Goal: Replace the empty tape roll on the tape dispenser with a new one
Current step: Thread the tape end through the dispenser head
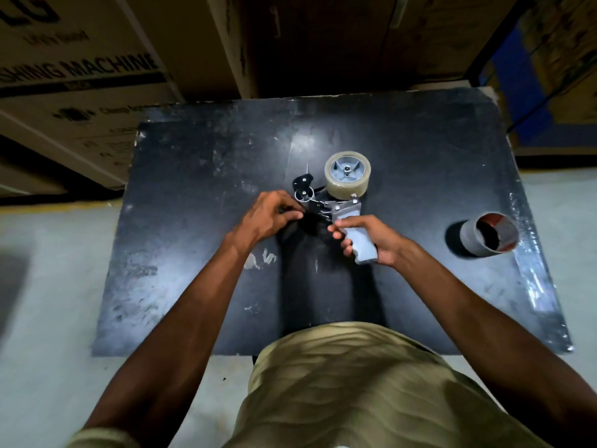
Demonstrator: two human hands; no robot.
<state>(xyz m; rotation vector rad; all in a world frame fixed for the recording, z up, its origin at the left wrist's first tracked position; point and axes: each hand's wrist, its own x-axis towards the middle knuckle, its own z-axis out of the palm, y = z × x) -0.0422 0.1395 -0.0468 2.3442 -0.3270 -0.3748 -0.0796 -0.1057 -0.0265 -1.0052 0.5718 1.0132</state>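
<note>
New tape roll (pixel 347 176) on dispenser (pixel 342 211)

Dim overhead light glared on the scuffed black worktop (pixel 200 176); edges bowed, blurred; shadows fell toward the viewer.

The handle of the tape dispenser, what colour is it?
Light grey. The right hand grips the handle in the head view.
</note>
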